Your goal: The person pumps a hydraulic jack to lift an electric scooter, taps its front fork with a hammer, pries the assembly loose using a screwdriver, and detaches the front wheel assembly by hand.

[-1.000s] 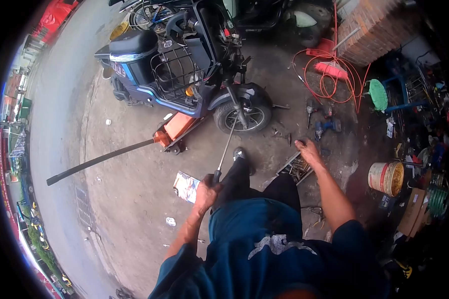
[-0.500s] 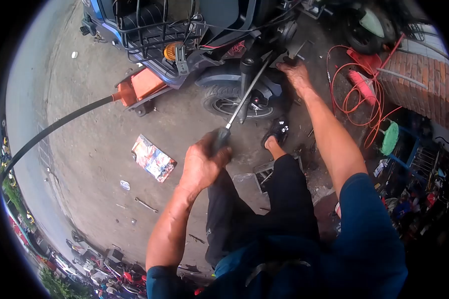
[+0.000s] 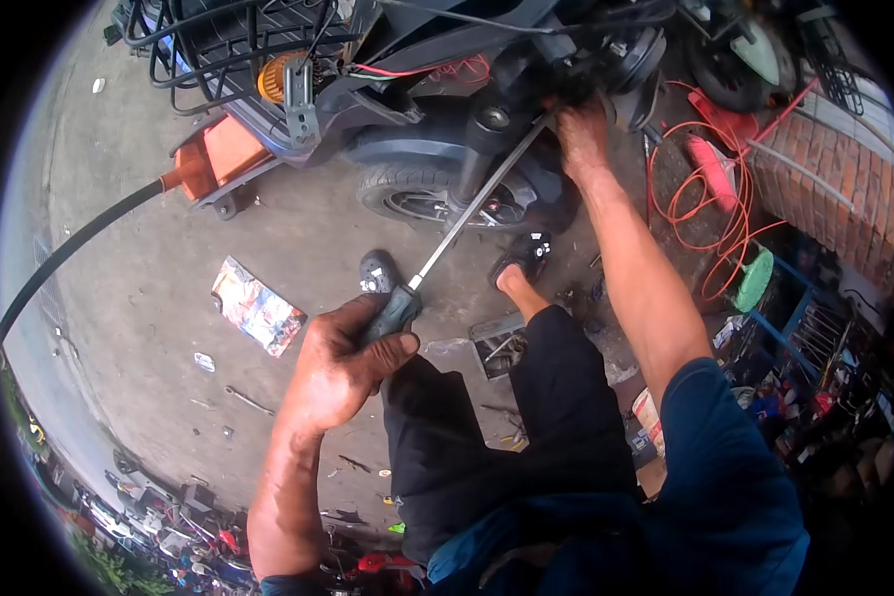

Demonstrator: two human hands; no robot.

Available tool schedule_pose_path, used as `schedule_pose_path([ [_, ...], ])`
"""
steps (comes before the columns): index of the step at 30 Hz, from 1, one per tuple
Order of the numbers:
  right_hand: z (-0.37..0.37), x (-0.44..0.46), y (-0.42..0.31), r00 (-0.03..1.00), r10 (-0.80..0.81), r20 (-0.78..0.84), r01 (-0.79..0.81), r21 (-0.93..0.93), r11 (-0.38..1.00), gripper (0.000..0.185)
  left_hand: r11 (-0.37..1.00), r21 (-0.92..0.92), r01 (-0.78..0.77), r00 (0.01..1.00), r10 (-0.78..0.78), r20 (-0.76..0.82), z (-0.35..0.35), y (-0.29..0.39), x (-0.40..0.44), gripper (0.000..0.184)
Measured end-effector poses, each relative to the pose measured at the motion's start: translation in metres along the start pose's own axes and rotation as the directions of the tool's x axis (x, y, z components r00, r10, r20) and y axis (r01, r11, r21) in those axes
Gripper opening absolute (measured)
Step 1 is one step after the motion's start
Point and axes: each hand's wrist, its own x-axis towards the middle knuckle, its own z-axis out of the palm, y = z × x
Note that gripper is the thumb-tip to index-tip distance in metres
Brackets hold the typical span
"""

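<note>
My left hand point(image 3: 343, 358) is wrapped around the dark handle of a long screwdriver point(image 3: 477, 204). The metal shaft slants up and right to the front end of a scooter point(image 3: 397, 139). Its tip lies among dark parts near the fork top, close to my right hand point(image 3: 583, 139). That hand reaches in beneath the steering area, and its fingers are mostly hidden by parts. Below is the front wheel point(image 3: 397, 189) under a dark fender. Loose red and green wires point(image 3: 417, 72) show at the opened front, beside an orange turn signal point(image 3: 273, 77).
An orange jack point(image 3: 219, 154) with a long black handle stands at left. A printed sheet point(image 3: 258, 306), a wrench point(image 3: 250, 400) and a tool tray point(image 3: 495, 348) lie on the ground. At right are a coiled orange hose point(image 3: 670, 214), a green stool point(image 3: 755, 280) and a brick wall point(image 3: 834, 169).
The view has shifted nearer the scooter. My left hand has moved down and left with the screwdriver. My right hand has gone from the handlebar side in under the steering parts.
</note>
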Motion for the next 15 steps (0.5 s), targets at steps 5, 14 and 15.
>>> schedule_pose_path([
  [5, 0.004, -0.002, -0.008, 1.000, 0.024, -0.016, -0.024, 0.003, 1.000, 0.035, 0.982, 0.159, -0.103, 0.990, 0.117, -0.076, -0.001, 0.023, -0.003, 0.027],
  [14, -0.007, 0.011, 0.025, 0.940, -0.316, 0.126, 0.336, -0.206, 0.919, 0.033, 0.988, 0.152, -0.026, 0.997, 0.037, -0.066, 0.015, 0.034, -0.020, 0.031],
  [15, -0.005, 0.010, 0.023, 0.943, -0.312, 0.119, 0.331, -0.199, 0.923, 0.033, 0.991, 0.131, -0.023, 0.997, 0.032, -0.072, 0.017, 0.032, -0.020, 0.032],
])
